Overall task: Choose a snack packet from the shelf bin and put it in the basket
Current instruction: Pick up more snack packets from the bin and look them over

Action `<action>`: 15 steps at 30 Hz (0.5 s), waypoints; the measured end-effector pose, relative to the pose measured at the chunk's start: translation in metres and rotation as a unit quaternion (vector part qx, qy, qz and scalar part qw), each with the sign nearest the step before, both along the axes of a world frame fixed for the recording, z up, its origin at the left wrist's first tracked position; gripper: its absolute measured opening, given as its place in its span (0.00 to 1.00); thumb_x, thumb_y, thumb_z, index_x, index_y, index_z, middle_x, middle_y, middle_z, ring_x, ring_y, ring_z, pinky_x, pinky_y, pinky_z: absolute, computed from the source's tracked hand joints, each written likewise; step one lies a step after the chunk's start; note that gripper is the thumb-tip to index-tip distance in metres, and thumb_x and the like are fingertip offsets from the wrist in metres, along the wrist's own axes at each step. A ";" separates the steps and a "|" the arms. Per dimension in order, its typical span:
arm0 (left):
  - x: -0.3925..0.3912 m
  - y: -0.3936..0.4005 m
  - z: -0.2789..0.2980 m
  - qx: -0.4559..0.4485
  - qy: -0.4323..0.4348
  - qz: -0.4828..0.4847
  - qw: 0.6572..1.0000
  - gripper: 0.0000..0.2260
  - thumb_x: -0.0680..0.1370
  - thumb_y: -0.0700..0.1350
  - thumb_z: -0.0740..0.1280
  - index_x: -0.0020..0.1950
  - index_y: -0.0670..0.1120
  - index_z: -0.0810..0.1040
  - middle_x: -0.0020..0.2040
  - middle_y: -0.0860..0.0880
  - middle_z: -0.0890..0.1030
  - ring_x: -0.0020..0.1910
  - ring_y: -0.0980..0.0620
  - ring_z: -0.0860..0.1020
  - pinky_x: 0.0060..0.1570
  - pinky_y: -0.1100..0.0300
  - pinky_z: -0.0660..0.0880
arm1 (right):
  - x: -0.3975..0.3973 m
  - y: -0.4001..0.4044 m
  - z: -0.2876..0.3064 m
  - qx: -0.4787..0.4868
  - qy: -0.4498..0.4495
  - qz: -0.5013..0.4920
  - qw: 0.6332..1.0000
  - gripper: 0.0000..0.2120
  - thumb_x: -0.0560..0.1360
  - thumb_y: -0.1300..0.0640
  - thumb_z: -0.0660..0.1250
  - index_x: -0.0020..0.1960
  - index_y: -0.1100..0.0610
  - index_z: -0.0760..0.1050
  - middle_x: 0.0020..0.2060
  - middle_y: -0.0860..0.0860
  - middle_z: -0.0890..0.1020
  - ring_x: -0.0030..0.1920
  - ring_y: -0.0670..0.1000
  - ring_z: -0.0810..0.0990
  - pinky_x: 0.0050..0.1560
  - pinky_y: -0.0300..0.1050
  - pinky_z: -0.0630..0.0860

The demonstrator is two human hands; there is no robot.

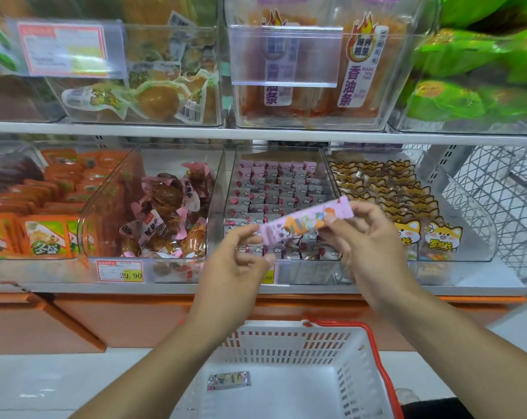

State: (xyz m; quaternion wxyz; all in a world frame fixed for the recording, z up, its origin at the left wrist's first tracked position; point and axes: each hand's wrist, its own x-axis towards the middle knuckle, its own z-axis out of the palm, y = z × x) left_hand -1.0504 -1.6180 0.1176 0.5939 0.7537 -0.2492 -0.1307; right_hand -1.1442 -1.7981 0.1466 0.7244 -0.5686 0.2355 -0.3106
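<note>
— Nearest to the camera, what do you see?

— White plastic basket with slotted walls and a red handle (286,343), standing on the floor under the hands. One small silver-wrapped packet (229,380) lies on its bottom, near the left wall.

— And the hands?

— Both are raised above the basket, in front of the lower shelf. They hold between them a long pink snack packet with orange and purple print (306,223), tilted so that its right end is higher. The left hand (235,267) pinches the lower left end between thumb and fingertips. The right hand (368,237) pinches the upper right part, thumb on the front and fingers curled behind.

— Where is the packet relative to the bins?

— It is in the air before the clear plastic bin of small pink and grey wrapped sweets (274,195), at the front edge of the lower shelf. It is not in the basket yet.

— What stands beside that bin?

— To its left, a clear bin of brown snacks in pink-edged wrappers (165,213). To its right, a clear bin of packets printed with a cartoon dog (407,207). A red and yellow price label (120,271) is fixed on the shelf edge.
</note>
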 end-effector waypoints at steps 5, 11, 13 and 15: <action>0.003 -0.017 -0.001 0.195 -0.221 -0.105 0.950 0.23 0.79 0.52 0.71 0.72 0.63 0.69 0.69 0.68 0.68 0.65 0.73 0.62 0.62 0.81 0.50 | 0.024 -0.026 0.011 -0.314 0.087 -0.098 0.940 0.14 0.74 0.60 0.76 0.49 0.45 0.73 0.45 0.43 0.83 0.44 0.37 0.83 0.41 0.30 0.76; 0.006 -0.031 -0.010 0.223 -0.215 -0.134 0.941 0.28 0.79 0.52 0.71 0.78 0.59 0.65 0.79 0.59 0.63 0.79 0.59 0.54 0.75 0.62 0.46 | 0.075 -0.070 0.011 -0.485 0.196 -0.105 0.846 0.09 0.79 0.62 0.69 0.57 0.52 0.76 0.50 0.51 0.83 0.48 0.54 0.82 0.48 0.50 0.80; 0.006 -0.033 -0.011 0.227 -0.221 -0.144 0.937 0.29 0.79 0.53 0.70 0.78 0.58 0.64 0.79 0.59 0.62 0.80 0.58 0.53 0.76 0.60 0.46 | 0.094 -0.081 0.013 -0.520 0.255 -0.084 0.811 0.11 0.80 0.61 0.67 0.61 0.53 0.76 0.56 0.54 0.82 0.54 0.57 0.82 0.54 0.54 0.80; 0.006 -0.034 -0.010 0.228 -0.222 -0.150 0.936 0.29 0.79 0.53 0.71 0.78 0.57 0.65 0.79 0.58 0.63 0.80 0.57 0.53 0.78 0.57 0.47 | 0.111 -0.090 0.017 -0.543 0.325 -0.066 0.771 0.14 0.80 0.62 0.65 0.63 0.51 0.76 0.61 0.55 0.81 0.59 0.59 0.80 0.58 0.56 0.79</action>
